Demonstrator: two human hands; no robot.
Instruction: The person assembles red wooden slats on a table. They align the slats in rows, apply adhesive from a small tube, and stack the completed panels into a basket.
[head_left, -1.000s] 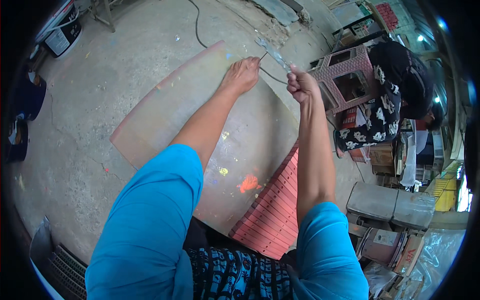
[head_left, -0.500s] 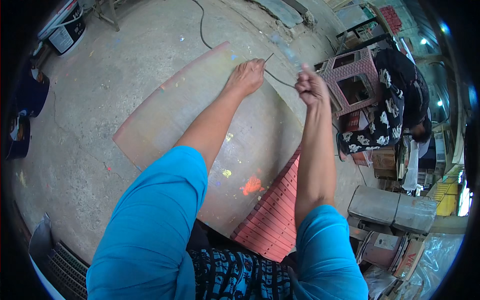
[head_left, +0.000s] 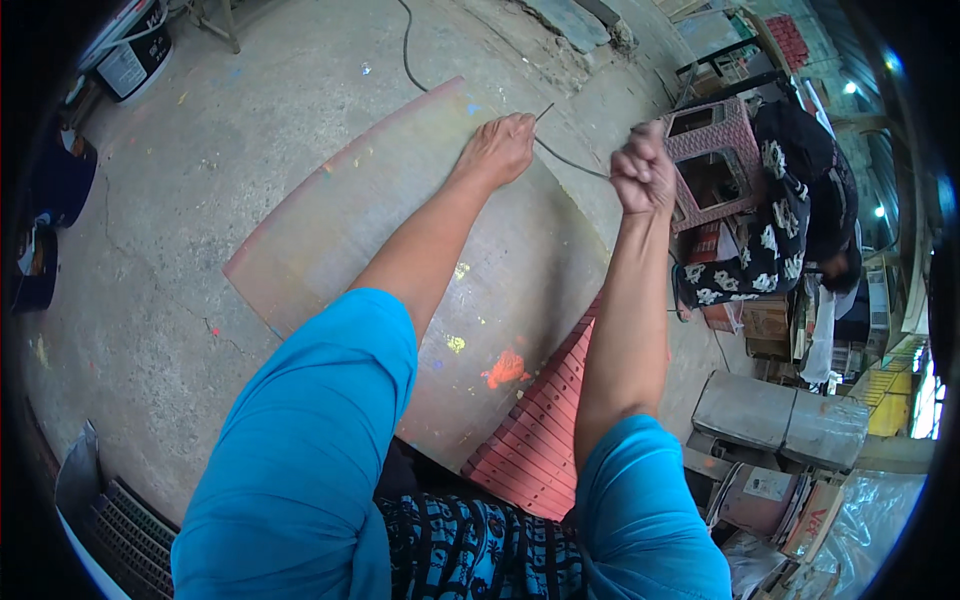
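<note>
A broad, paint-stained board (head_left: 400, 200) lies before me, with yellow and orange spots on it. Over its far right part, my left hand (head_left: 503, 146) is closed, and a thin dark rod (head_left: 544, 111) sticks out past its fingers. My right hand (head_left: 643, 172) is raised to the right of the board, its fingers curled into a fist and slightly blurred. Whatever that fist may hold is hidden. Under my right forearm, a pink, grooved panel (head_left: 530, 450) with rows of small dark marks meets the board's near edge.
A dark cable (head_left: 407, 50) crosses the concrete floor and passes by the board. On the right, a person (head_left: 800, 210) bends beside a pink house-like frame (head_left: 715, 175). Grey metal boxes (head_left: 745, 410) stand lower right; buckets (head_left: 130, 65) line the left.
My right hand has moved a little to the right and its fingers have curled in tighter. The left hand has barely shifted.
</note>
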